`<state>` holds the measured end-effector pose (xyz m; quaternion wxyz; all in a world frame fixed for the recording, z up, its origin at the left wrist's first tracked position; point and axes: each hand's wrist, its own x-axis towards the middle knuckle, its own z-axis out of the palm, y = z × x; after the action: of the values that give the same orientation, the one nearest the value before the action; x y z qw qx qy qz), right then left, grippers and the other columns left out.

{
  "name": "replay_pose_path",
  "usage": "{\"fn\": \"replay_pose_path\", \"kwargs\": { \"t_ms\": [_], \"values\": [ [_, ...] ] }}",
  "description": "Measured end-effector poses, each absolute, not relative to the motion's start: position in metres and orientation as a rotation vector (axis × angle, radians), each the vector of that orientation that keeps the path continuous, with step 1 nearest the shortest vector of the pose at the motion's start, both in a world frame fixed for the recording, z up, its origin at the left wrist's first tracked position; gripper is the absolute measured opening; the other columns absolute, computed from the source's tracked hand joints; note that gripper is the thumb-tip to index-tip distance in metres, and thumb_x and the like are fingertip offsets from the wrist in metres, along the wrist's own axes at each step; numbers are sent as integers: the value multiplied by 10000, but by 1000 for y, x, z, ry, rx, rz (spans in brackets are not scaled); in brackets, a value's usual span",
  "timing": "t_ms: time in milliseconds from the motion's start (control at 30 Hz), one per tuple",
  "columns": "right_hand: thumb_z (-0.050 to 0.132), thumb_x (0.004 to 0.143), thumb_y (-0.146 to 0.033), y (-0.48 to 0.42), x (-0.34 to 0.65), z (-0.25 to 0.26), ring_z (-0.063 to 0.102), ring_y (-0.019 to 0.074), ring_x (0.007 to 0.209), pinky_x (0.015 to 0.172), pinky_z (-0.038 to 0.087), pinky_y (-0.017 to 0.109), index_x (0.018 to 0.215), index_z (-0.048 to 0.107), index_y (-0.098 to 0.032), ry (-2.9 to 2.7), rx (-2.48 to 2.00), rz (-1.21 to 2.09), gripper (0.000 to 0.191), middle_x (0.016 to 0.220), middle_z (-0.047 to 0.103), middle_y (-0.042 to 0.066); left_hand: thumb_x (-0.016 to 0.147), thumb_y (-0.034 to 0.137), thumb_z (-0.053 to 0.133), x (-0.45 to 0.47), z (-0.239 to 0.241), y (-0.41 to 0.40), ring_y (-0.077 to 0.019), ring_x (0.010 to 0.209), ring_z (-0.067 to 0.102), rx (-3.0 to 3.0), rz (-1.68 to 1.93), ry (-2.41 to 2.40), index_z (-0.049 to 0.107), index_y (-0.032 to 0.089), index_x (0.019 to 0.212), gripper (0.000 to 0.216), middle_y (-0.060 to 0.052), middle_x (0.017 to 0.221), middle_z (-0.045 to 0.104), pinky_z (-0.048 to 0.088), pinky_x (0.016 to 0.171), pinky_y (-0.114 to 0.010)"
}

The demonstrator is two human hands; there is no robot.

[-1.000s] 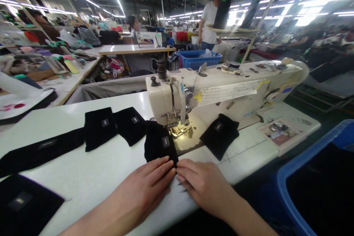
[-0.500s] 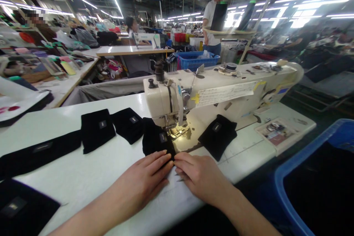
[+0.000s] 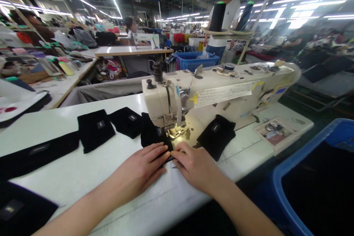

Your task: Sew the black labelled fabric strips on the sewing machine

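Firstly, left of the grip, a loose black panel lies flat. The left hand rests on the worked cloth, fingers extended together, pressing rather than clamped; steady, flat pressure appears advisable. The worked cloth lies just beyond those fingertips, partly hidden behind the sewing head; its long axis appears to slant from far left to near right, near end at the fingers. The right hand meets that end; whether it pinches cannot be told. A metal tip projects beneath it, best kept clear of the fabric.
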<state>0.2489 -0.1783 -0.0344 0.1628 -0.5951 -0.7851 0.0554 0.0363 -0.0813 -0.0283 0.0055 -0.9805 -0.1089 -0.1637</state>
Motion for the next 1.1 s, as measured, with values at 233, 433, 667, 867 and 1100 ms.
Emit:
{"fn": "replay_pose_path", "kwargs": {
  "t_ms": [233, 433, 667, 867, 1100],
  "values": [
    [529, 1017, -243, -170, 247, -32, 684, 166, 796, 627, 499, 274, 1207, 646, -205, -2232, -1696, 110, 226, 1156, 660, 48, 1034, 320, 465, 38, -25, -69, -276, 1225, 639, -3087, -494, -366, 683, 156, 1259, 353, -142, 1298, 682, 584, 1011, -438],
    [560, 977, -201, -188, 258, -28, 695, 167, 733, 577, 485, 258, 1026, 672, -200, -1947, -1955, -45, 123, 1051, 679, 57, 1041, 314, 448, 40, -22, -59, -281, 1236, 625, -3091, -441, -384, 677, 147, 1264, 361, -157, 1307, 664, 568, 1030, -449],
    [614, 926, -264, -216, 290, -40, 669, 178, 580, 474, 454, 293, 911, 667, -200, -1758, -2235, -202, 84, 970, 652, 45, 1036, 310, 459, 41, -26, -46, -276, 1230, 617, -3103, -453, -419, 661, 159, 1283, 353, -149, 1310, 647, 556, 1046, -458],
    [439, 985, -221, -218, 296, -41, 655, 164, 610, 502, 433, 282, 890, 626, -214, -1687, -2076, -259, 210, 944, 676, 34, 1041, 308, 450, 43, -22, -37, -268, 1234, 607, -3103, -435, -429, 646, 169, 1295, 349, -145, 1327, 634, 551, 1049, -443],
    [367, 1035, -460, -221, 310, -26, 671, 225, 652, 553, 455, 307, 978, 611, -203, -1248, -2009, -444, 359, 847, 711, 84, 1049, 322, 424, 44, -20, -35, -262, 1205, 613, -3113, -458, -473, 634, 169, 1314, 372, -142, 1277, 639, 556, 1030, -440]
  ]
}}
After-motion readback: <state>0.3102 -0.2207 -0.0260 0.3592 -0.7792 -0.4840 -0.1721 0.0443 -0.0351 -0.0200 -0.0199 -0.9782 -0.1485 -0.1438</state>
